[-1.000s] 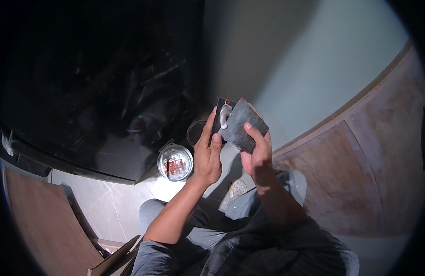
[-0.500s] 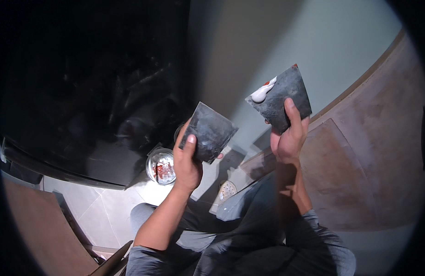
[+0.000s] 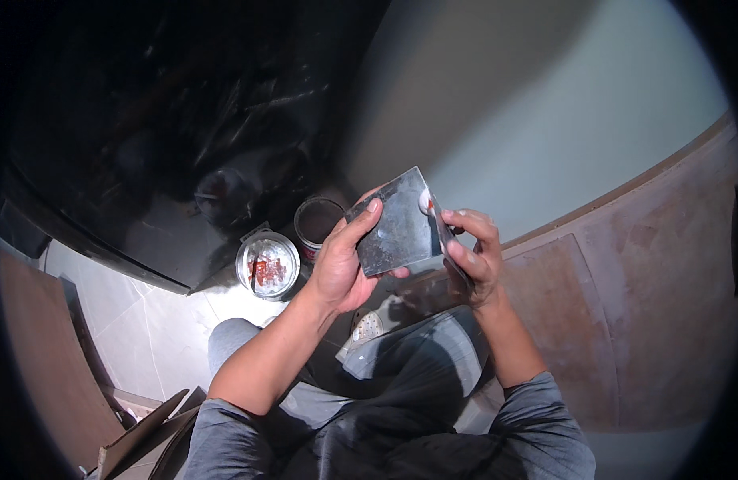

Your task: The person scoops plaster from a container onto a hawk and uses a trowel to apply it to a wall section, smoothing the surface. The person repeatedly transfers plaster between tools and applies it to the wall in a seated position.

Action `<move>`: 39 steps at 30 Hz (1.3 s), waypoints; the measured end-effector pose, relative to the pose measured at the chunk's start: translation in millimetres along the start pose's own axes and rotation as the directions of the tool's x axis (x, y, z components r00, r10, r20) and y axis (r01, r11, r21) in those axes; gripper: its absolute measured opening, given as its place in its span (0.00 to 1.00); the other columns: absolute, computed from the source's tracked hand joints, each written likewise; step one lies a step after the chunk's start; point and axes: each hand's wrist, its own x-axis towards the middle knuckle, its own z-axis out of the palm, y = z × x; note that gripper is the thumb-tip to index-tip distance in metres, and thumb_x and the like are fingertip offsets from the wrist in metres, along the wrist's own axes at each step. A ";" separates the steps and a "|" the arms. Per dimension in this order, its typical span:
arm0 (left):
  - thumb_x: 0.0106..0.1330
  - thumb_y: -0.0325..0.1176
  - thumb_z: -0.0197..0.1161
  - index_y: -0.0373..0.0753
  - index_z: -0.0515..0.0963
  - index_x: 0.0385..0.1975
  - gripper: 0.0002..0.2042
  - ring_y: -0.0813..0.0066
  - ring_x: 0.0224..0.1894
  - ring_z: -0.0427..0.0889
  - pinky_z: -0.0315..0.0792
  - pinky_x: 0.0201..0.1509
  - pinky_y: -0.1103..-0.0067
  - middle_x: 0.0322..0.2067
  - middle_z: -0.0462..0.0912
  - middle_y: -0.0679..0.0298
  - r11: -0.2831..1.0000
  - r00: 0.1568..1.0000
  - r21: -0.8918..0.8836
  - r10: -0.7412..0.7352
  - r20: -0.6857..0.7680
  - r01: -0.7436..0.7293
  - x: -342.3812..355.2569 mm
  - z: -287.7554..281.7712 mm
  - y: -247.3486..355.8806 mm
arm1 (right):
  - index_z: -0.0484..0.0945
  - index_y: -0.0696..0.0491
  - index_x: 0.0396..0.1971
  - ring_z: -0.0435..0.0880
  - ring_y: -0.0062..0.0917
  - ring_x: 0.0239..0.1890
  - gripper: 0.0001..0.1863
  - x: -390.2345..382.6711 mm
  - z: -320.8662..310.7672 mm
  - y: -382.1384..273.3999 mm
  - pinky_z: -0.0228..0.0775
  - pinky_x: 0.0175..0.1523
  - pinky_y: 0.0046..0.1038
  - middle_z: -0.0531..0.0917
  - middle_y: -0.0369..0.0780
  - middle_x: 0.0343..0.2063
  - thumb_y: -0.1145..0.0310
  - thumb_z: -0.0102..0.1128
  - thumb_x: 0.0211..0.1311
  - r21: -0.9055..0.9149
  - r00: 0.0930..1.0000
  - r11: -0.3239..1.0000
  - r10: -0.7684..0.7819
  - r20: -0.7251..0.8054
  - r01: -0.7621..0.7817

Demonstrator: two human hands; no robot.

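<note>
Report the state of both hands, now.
Left hand: closed, holding a flat dark plate.
Right hand: closed, holding a second dark plate, seen nearly edge-on.

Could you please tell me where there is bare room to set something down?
The pale floor tiles look free between the brown board on the left, the black panel beyond and the person's left knee. It is crowded around the round tub and dark can, and where the left hand and right hand hold two dark plates close together.

Pale floor tiles point(image 3: 121, 328) show beside a brown board point(image 3: 43, 360).
</note>
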 end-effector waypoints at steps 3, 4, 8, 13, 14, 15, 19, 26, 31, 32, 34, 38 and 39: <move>0.78 0.46 0.54 0.41 0.69 0.64 0.22 0.70 0.46 0.87 0.85 0.30 0.74 0.50 0.83 0.59 1.000 0.999 0.022 0.008 0.045 -0.009 -0.1 -0.9 -1.0 | 0.79 0.41 0.60 0.80 0.40 0.53 0.32 -7.7 2.0 14.0 0.75 0.54 0.38 0.79 0.43 0.55 0.75 0.71 0.51 -0.008 0.988 0.989 0.148 0.049 -0.148; 0.78 0.47 0.54 0.40 0.69 0.65 0.23 0.70 0.49 0.87 0.85 0.32 0.72 0.51 0.82 0.59 0.999 0.997 0.029 0.014 0.073 -0.016 0.4 -2.5 -1.3 | 0.79 0.41 0.60 0.80 0.40 0.53 0.32 -14.5 0.3 20.7 0.74 0.55 0.37 0.79 0.43 0.55 0.75 0.70 0.51 -0.055 0.973 0.978 0.207 0.103 -0.203; 0.77 0.49 0.56 0.40 0.69 0.63 0.23 0.70 0.47 0.87 0.86 0.33 0.72 0.49 0.83 0.60 0.999 0.999 0.045 0.022 0.039 -0.023 2.6 -0.1 -5.2 | 0.69 0.49 0.67 0.79 0.38 0.55 0.25 -39.8 11.9 20.2 0.69 0.62 0.35 0.77 0.46 0.56 0.67 0.58 0.70 0.180 0.856 0.846 0.516 -0.039 -0.502; 0.76 0.49 0.58 0.39 0.71 0.56 0.21 0.69 0.43 0.88 0.86 0.34 0.72 0.47 0.84 0.60 1.000 0.997 0.027 -0.010 -0.073 0.012 3.1 -13.8 -18.1 | 0.59 0.54 0.72 0.76 0.40 0.58 0.29 -38.5 49.0 -31.9 0.65 0.67 0.37 0.75 0.51 0.56 0.53 0.42 0.81 0.430 0.685 0.745 0.654 -0.320 -0.511; 0.76 0.49 0.58 0.39 0.71 0.56 0.21 0.69 0.42 0.89 0.86 0.33 0.72 0.47 0.84 0.59 1.000 0.995 0.021 -0.009 -0.095 0.011 2.6 -13.7 -19.1 | 0.60 0.54 0.71 0.76 0.40 0.59 0.29 -37.5 55.0 -34.6 0.65 0.67 0.37 0.75 0.51 0.56 0.53 0.42 0.80 0.384 0.725 0.783 0.610 -0.319 -0.490; 0.76 0.49 0.58 0.39 0.72 0.54 0.20 0.71 0.40 0.89 0.85 0.30 0.74 0.45 0.85 0.60 1.000 0.993 0.029 0.000 -0.114 0.004 2.0 -11.9 -19.3 | 0.61 0.54 0.71 0.76 0.41 0.59 0.28 -36.5 60.2 -36.6 0.65 0.67 0.37 0.75 0.51 0.56 0.53 0.43 0.80 0.339 0.763 0.818 0.564 -0.315 -0.465; 0.76 0.49 0.58 0.38 0.75 0.51 0.19 0.73 0.33 0.89 0.82 0.23 0.78 0.37 0.86 0.61 0.997 0.992 0.075 0.008 -0.127 0.001 0.4 -4.0 -13.9 | 0.68 0.55 0.67 0.75 0.42 0.61 0.26 -35.7 54.3 -22.0 0.65 0.67 0.38 0.74 0.52 0.57 0.54 0.45 0.80 0.219 0.824 0.806 0.567 -0.021 -0.549; 0.76 0.50 0.58 0.39 0.79 0.49 0.19 0.77 0.30 0.88 0.75 0.19 0.85 0.36 0.88 0.63 0.998 0.985 0.025 -0.059 -0.164 0.064 1.3 -16.3 2.3 | 0.77 0.53 0.51 0.82 0.23 0.37 0.20 -36.1 23.4 1.8 0.73 0.35 0.24 0.83 0.36 0.39 0.52 0.59 0.74 0.927 0.073 -0.022 0.996 0.053 -0.374; 0.76 0.50 0.57 0.39 0.75 0.51 0.19 0.72 0.33 0.87 0.78 0.26 0.76 0.36 0.86 0.63 0.961 0.953 0.023 -0.270 -0.136 0.276 -0.9 -21.9 -27.9 | 0.77 0.50 0.39 0.73 0.16 0.23 0.24 -33.0 43.6 2.7 0.65 0.27 0.20 0.79 0.33 0.26 0.41 0.64 0.65 0.941 0.254 -0.329 0.906 0.338 -0.077; 0.76 0.50 0.57 0.39 0.75 0.52 0.19 0.71 0.34 0.87 0.79 0.27 0.76 0.36 0.86 0.63 0.954 0.947 0.010 -0.294 -0.129 0.298 -1.4 -22.6 -30.1 | 0.77 0.50 0.40 0.75 0.16 0.23 0.26 -33.6 47.0 1.3 0.67 0.28 0.20 0.80 0.33 0.27 0.40 0.66 0.63 0.930 0.287 -0.346 0.884 0.369 -0.128; 0.76 0.49 0.58 0.39 0.74 0.53 0.19 0.71 0.36 0.88 0.80 0.31 0.75 0.37 0.85 0.62 0.939 0.933 -0.019 -0.342 -0.112 0.343 -2.9 -19.2 -29.9 | 0.77 0.52 0.42 0.78 0.18 0.24 0.30 -34.3 52.6 -1.4 0.70 0.30 0.20 0.82 0.32 0.28 0.38 0.69 0.60 0.900 0.351 -0.365 0.832 0.430 -0.236; 0.78 0.44 0.56 0.33 0.76 0.54 0.19 0.69 0.42 0.88 0.85 0.46 0.74 0.43 0.86 0.57 0.949 0.953 -0.092 -0.303 -0.002 0.301 -1.7 -24.6 -15.9 | 0.77 0.56 0.49 0.85 0.23 0.43 0.38 -80.8 16.5 17.2 0.77 0.46 0.26 0.85 0.36 0.41 0.48 0.84 0.43 0.740 0.422 -0.243 0.693 0.585 -0.627; 0.77 0.46 0.57 0.32 0.76 0.52 0.20 0.70 0.39 0.89 0.85 0.42 0.73 0.41 0.87 0.57 0.957 0.957 -0.026 -0.289 -0.037 0.288 0.0 -22.5 -12.3 | 0.77 0.56 0.51 0.85 0.25 0.46 0.39 -107.1 -1.2 29.0 0.77 0.49 0.28 0.85 0.37 0.43 0.53 0.86 0.41 0.687 0.420 -0.200 0.662 0.620 -0.699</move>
